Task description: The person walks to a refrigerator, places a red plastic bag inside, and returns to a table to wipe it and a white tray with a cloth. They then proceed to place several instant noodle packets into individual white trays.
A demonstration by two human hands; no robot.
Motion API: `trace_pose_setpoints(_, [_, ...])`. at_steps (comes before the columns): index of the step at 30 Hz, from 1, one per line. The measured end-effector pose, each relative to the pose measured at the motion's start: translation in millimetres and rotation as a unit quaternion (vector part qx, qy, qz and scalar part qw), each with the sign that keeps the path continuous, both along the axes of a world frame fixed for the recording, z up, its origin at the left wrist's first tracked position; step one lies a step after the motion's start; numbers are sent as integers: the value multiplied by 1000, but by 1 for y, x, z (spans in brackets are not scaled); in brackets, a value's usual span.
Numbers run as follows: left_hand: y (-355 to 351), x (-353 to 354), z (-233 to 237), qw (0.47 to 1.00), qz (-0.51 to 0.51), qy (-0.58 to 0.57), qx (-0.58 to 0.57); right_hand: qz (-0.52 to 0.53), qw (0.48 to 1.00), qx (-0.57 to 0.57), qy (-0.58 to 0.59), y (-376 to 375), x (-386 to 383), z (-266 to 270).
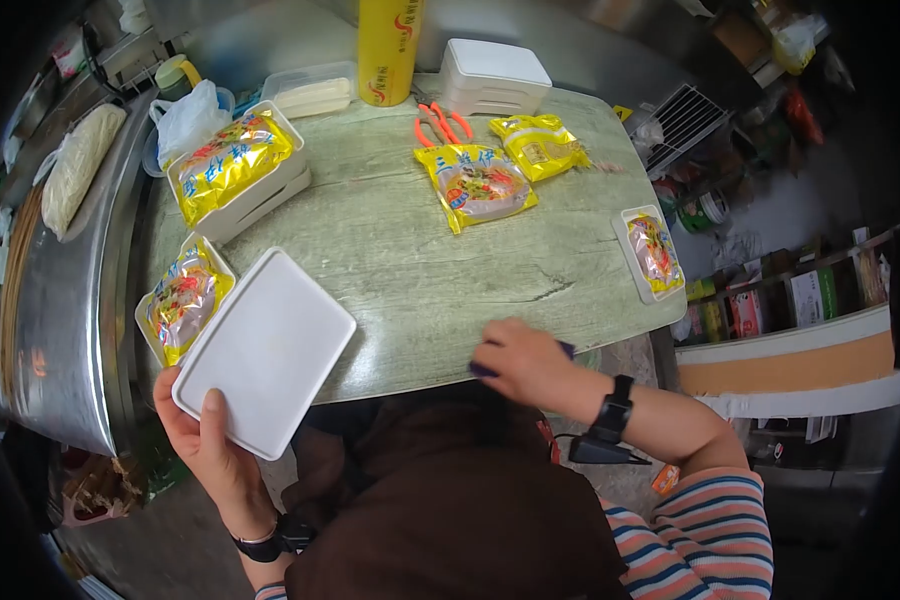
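Note:
My left hand [207, 437] grips the lower left corner of a white rectangular lid [267, 350], thumb on top. The tilted lid partly overlaps a white box holding a yellow noodle packet [185, 305]. My right hand [523, 363] is closed around a dark, flat object [567, 350] at the table's front edge; most of it is hidden by the fingers. Two yellow packets [478, 186] [538, 146] lie beyond, near orange-handled tools [444, 125]. Another packet [655, 252] sits in a small white box [629, 243] at the table's right edge.
On the green table [400, 300], stacked white containers [260, 200] with packets stand at the left. A closed white box [495, 75], a yellow roll [387, 50] and a clear container [311, 92] line the back. A metal counter [65, 320] is at the left.

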State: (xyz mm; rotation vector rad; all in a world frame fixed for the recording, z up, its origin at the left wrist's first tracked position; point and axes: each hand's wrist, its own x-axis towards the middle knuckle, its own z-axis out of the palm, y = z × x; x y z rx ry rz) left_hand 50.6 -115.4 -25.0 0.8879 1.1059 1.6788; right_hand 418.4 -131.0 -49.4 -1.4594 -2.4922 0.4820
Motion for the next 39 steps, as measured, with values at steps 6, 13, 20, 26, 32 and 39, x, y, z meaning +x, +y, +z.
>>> trace_pose_setpoints(6, [-1, -1, 6, 1000, 14, 6, 4, 96, 995, -20, 15, 25, -72, -2])
trace_pose_setpoints(13, [6, -3, 1, 1000, 7, 9, -7, -49, 991, -74, -98, -10, 17, 19])
trace_pose_setpoints(20, [6, 11, -7, 999, -19, -26, -23, 34, 997, -53, -45, 13, -33, 11])
trace_pose_setpoints(26, [3, 3, 5, 999, -5, -42, -12, 172, 982, -69, -30, 51, -123, -2])
trace_pose_setpoints(32, [5, -1, 19, 991, -19, -135, 1, 218, 960, 50, 167, 68, -156, -22])
trace_pose_setpoints(39, [-2, 15, 18, 997, -35, 70, 9, 20, 999, 25, 29, 46, -30, -3])
